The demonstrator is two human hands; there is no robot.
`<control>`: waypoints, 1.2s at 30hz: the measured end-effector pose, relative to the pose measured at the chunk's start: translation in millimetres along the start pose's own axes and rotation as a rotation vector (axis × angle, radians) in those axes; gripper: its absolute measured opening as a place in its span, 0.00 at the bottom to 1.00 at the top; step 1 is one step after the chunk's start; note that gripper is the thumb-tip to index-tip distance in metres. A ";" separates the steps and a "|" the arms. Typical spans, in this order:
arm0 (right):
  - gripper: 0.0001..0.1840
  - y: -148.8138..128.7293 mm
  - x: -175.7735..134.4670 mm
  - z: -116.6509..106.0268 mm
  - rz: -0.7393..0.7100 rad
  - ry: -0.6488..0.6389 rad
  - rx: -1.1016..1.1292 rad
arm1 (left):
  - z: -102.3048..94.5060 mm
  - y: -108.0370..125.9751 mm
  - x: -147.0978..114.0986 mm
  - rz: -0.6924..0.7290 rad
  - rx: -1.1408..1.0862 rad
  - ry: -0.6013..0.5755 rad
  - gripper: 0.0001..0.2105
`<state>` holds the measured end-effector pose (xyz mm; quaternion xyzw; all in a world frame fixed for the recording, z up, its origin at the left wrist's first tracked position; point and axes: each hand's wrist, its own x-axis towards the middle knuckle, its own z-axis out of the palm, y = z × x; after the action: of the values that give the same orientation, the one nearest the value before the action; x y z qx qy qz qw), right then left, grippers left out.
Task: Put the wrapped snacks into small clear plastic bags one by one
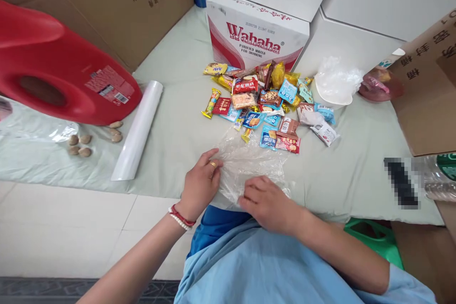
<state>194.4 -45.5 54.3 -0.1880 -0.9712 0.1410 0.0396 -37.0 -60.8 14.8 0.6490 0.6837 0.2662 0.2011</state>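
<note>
On the near side of the snacks, the left hand and right hand touch a bag, fingers bent; whether either pinches it, I cannot tell. Behind the snacks stands a box.

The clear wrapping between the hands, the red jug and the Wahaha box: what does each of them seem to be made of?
Wrapping: seemingly thin, glossy plastic film; it is see-through and its crinkles catch light.
Jug: probably hard plastic, smooth with a soft sheen; it keeps a rounded, moulded-looking shape.
Box: likely cardboard, fairly matt; its flat printed sides meet at straight edges.
</note>
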 end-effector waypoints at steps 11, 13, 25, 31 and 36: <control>0.13 87.3 15.9 -71.3 0.308 0.264 0.308 | -3.9 -28.9 -7.3 0.149 0.048 0.045 0.26; 0.12 129.0 39.0 -81.7 0.480 0.367 0.157 | 0.2 -32.8 -10.3 0.195 0.052 0.083 0.22; 0.22 198.6 147.2 -66.4 0.425 0.120 -0.266 | -5.8 -37.2 -25.9 0.350 0.246 -0.137 0.36; 0.20 133.8 65.9 -79.9 0.414 0.373 0.176 | -8.7 -34.8 -33.0 0.320 0.237 -0.253 0.46; 0.22 57.2 5.3 -34.0 0.339 0.293 0.260 | -0.9 -15.7 -34.1 0.294 0.258 -0.289 0.51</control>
<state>214.1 16.3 70.5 -0.3600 -0.8834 0.2405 0.1795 -47.3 -95.1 3.3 0.7933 0.5743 0.1074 0.1712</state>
